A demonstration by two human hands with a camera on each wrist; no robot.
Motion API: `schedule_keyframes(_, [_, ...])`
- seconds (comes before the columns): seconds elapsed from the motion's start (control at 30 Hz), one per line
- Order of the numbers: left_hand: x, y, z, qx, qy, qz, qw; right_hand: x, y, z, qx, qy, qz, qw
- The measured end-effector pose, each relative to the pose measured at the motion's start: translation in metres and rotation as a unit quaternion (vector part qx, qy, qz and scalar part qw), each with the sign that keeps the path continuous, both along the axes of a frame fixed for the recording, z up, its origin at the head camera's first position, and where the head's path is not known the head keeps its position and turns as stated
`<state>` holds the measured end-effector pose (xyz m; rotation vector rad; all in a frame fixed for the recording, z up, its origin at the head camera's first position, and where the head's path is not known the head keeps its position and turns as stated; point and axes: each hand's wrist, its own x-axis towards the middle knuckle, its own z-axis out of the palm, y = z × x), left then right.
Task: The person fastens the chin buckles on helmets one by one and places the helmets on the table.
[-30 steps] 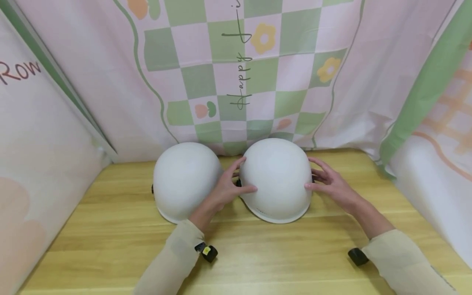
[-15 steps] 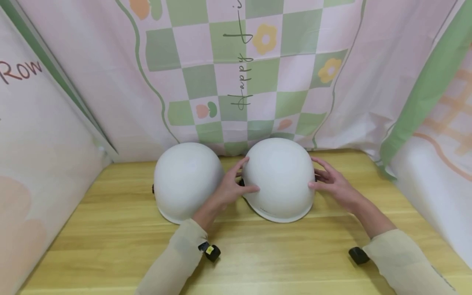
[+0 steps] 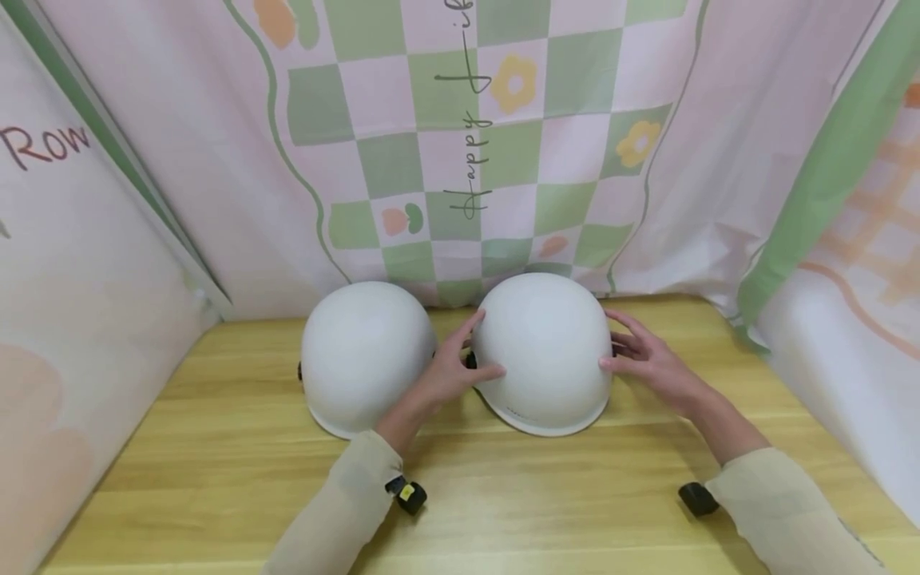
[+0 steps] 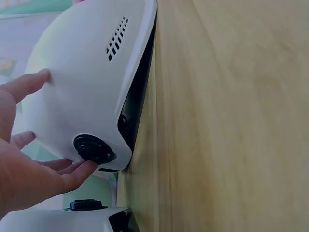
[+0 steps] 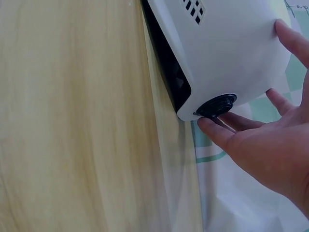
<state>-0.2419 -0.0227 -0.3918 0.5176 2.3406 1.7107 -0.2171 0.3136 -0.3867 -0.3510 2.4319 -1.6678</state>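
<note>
In the head view, two white helmets stand side by side, domes up. Both hands are at the right helmet [image 3: 544, 355], one on each side. My left hand [image 3: 447, 363] touches its left side with spread, mostly straight fingers, the thumb lying on the shell. In the left wrist view, some of those fingertips reach a round black knob [image 4: 93, 149]. Opposite, my right hand [image 3: 650, 363] touches the right side the same way, fingertips by another black knob [image 5: 217, 105]. Behind the left forearm sits the left helmet [image 3: 366, 355], which no fingers visibly grip.
A wooden table [image 3: 546, 511] carries both helmets. Right behind them hangs a checked curtain [image 3: 503, 160], with a white printed panel [image 3: 122, 239] at the left and a green-edged cloth [image 3: 798, 216] at the right.
The right helmet has shifted slightly to the right, both hands going with it. In the last half second it has stayed nearly still. The left helmet has not moved on the table.
</note>
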Motion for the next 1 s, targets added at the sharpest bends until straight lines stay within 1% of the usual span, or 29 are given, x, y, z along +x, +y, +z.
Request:
schedule_keyframes(0.1, [0.001, -0.001, 0.0, -0.005, 0.003, -0.003, 1.0, 0.0, 0.0, -0.001, 0.007, 0.006, -0.007, 0.9999])
schedule_keyframes(0.27, [0.003, -0.005, 0.0, -0.011, 0.012, -0.01, 0.9998, 0.0, -0.001, 0.001, 0.02, 0.029, -0.017, 0.9992])
schedule_keyframes(0.37, [0.004, -0.006, 0.001, -0.012, 0.017, -0.014, 0.9997, 0.0, -0.001, 0.002, 0.023, 0.036, -0.02, 0.9989])
schedule_keyframes(0.5, [0.004, -0.005, 0.002, -0.023, 0.023, -0.021, 0.9993, 0.001, 0.001, 0.003, 0.021, 0.041, -0.019, 0.9988])
schedule_keyframes(0.63, [0.005, -0.002, 0.005, -0.035, 0.021, -0.031, 0.9987, 0.001, 0.004, 0.003, 0.013, 0.048, -0.022, 0.9985])
schedule_keyframes(0.77, [0.005, -0.001, 0.007, -0.037, 0.019, -0.033, 0.9986, 0.001, 0.005, 0.004, 0.009, 0.051, -0.023, 0.9984])
schedule_keyframes(0.87, [0.005, -0.001, 0.007, -0.037, 0.019, -0.032, 0.9986, 0.001, 0.004, 0.007, 0.019, 0.069, -0.032, 0.9969])
schedule_keyframes(0.93, [0.004, -0.002, 0.007, -0.031, 0.018, -0.031, 0.9989, 0.0, 0.004, 0.01, 0.024, 0.095, -0.044, 0.9942])
schedule_keyframes(1.0, [0.004, -0.003, 0.007, -0.024, 0.021, -0.028, 0.9991, -0.001, 0.002, 0.014, 0.019, 0.127, -0.058, 0.9901])
